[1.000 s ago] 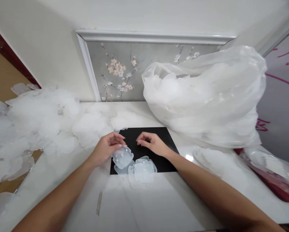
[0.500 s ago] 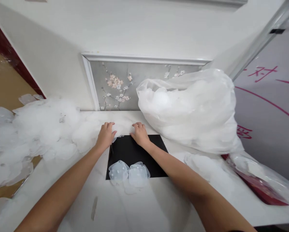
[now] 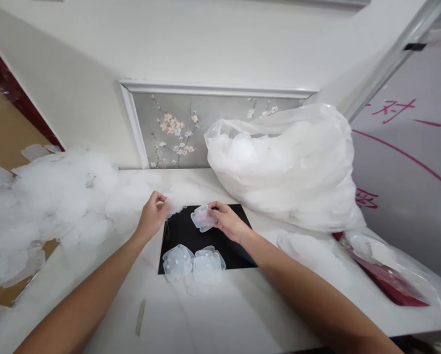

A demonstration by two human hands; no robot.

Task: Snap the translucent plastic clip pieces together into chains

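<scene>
My right hand [image 3: 226, 221] pinches a translucent plastic piece [image 3: 202, 219] by its right edge, over the black mat [image 3: 183, 231]. The piece is thin and squarish with rounded lobes. Left of the mat's far corner, my left hand [image 3: 153, 215] has its fingers pinched on another translucent piece [image 3: 173, 205], beside more of the same; its outline blends into them. Along the mat's near edge lie two small stacks, a left stack [image 3: 177, 260] and a right stack [image 3: 207, 264], both overhanging onto the white table.
A large heap of translucent pieces [image 3: 65, 196] spreads over the left side. At the back right stands a full white plastic bag [image 3: 287, 172]. More pieces [image 3: 309, 250] and a red item under clear plastic [image 3: 393, 280] lie at right. A wall panel [image 3: 176, 128] stands behind.
My right hand has come nearer and to the right, now holding a plastic piece above the mat. My left hand has shifted slightly left and its fingers have closed.
</scene>
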